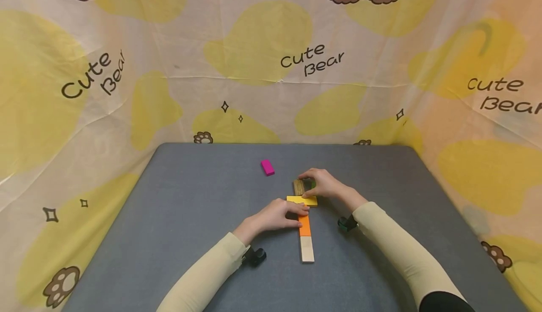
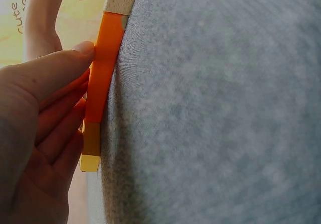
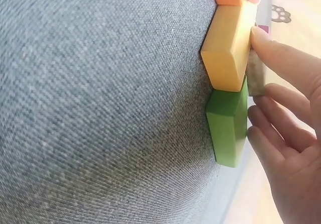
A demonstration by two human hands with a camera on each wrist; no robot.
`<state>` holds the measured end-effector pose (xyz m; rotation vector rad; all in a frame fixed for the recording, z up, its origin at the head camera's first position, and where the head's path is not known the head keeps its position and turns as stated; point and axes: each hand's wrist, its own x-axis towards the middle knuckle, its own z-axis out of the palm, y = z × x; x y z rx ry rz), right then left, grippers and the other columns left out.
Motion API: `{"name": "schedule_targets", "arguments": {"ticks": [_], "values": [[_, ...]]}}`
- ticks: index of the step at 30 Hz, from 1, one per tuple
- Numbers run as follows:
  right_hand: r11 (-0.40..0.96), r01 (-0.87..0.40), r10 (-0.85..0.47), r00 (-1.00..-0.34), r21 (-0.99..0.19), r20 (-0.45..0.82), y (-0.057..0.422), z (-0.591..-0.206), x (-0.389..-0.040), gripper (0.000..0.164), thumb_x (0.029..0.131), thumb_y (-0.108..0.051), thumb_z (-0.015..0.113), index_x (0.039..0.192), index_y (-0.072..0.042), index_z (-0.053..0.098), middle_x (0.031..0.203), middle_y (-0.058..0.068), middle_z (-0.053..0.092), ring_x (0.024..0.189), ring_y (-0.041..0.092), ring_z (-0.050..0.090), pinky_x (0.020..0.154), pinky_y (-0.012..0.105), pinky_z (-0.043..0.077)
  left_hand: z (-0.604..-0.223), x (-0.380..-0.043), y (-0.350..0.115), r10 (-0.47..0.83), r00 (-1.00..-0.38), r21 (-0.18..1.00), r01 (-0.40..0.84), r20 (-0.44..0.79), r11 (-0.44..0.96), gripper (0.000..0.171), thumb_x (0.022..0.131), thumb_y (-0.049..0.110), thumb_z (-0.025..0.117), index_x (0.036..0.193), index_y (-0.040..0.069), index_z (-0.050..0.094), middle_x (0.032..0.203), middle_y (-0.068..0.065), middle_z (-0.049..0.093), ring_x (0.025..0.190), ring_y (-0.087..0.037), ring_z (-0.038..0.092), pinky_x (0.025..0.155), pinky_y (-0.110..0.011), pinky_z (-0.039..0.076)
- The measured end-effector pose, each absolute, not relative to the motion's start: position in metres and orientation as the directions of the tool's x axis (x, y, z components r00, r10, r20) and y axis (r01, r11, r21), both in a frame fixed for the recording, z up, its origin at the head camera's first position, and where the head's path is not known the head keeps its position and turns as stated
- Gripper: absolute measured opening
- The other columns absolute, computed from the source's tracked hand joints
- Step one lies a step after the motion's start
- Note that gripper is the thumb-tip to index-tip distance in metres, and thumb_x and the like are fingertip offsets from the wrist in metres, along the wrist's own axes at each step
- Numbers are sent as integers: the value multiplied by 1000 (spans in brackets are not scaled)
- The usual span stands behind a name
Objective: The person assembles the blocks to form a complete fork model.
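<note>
My left hand (image 1: pixel 277 215) rests over the orange block (image 1: pixel 305 227), its thumb tip at that block's edge and its fingers stretched across towards the yellow block (image 1: pixel 290 199). The yellow block lies crosswise at the far end of the orange one. A plain wooden block (image 1: pixel 306 250) continues the row at the near end. Beyond the yellow block, my right hand (image 1: pixel 323 184) pinches a brown wooden block (image 1: pixel 298 188) between thumb and index finger. Beside the brown block lies a green block (image 3: pixel 228 128), mostly hidden behind the right hand in the head view.
A magenta block (image 1: pixel 267 167) lies alone farther back, left of the row. Everything stands on a grey cloth-covered table (image 1: pixel 203 185). Behind and at both sides hangs a printed curtain (image 1: pixel 254 44). Each wrist carries a small dark camera mount (image 1: pixel 255 257).
</note>
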<state>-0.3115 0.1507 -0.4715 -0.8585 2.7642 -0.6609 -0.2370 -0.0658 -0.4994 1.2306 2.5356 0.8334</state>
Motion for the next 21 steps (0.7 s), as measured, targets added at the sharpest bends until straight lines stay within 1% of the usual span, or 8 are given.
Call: {"name": "schedule_targets", "arguments": {"ticks": [7, 15, 21], "values": [[730, -502, -580, -814, -463, -32, 151, -473, -313, 52, 77, -31, 81, 123, -13, 66, 124, 8, 67, 115, 26, 60, 102, 48, 49, -499, -238, -65, 772, -633, 565, 661, 66, 493, 40, 88, 34, 70, 126, 24, 66, 132, 16, 62, 125, -2, 58, 107, -26, 46], [704, -543, -603, -798, -458, 19, 149, -476, -317, 44, 82, -27, 76, 121, -9, 66, 122, 10, 68, 114, 28, 62, 101, 47, 49, -500, -239, -65, 767, -638, 558, 661, 66, 502, 40, 88, 34, 69, 126, 24, 65, 133, 16, 62, 127, -2, 56, 108, -26, 45], [691, -556, -618, -786, -461, 22, 148, -480, -322, 43, 83, -26, 76, 122, -10, 67, 121, 8, 69, 113, 26, 62, 101, 45, 50, -500, -239, -64, 767, -638, 553, 663, 66, 504, 39, 88, 35, 69, 126, 24, 65, 133, 16, 62, 127, -2, 56, 108, -26, 45]]}}
